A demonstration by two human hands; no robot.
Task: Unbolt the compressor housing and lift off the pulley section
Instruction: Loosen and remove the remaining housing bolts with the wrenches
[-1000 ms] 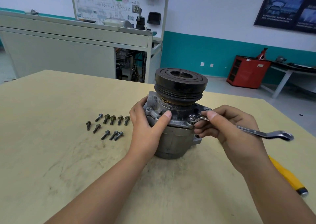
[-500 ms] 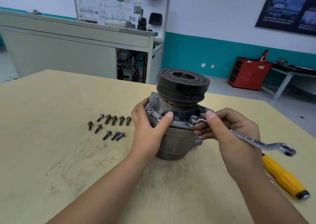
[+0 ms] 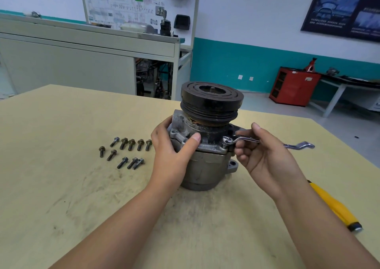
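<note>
Scuffed tabletop (image 3: pixel 61 186), left hand (image 3: pixel 170 155) fingers (image 3: pixel 195 139) clasping compressor (image 3: pixel 205 166), right hand (image 3: pixel 267 161) fingers (image 3: pixel 241 157) pinching wrench (image 3: pixel 246 138), yellow handle (image 3: pixel 337 209) half hidden behind forearm (image 3: pixel 308 213).

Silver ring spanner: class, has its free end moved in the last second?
Yes. The silver ring spanner pivoted about its ring end on the grey metal compressor housing; its free end swung away from the person, farther from the yellow-handled tool.

A yellow-handled tool (image 3: pixel 334 206) lies on the tan table (image 3: pixel 61 207); a red cabinet (image 3: pixel 292 87) stands beyond.
</note>
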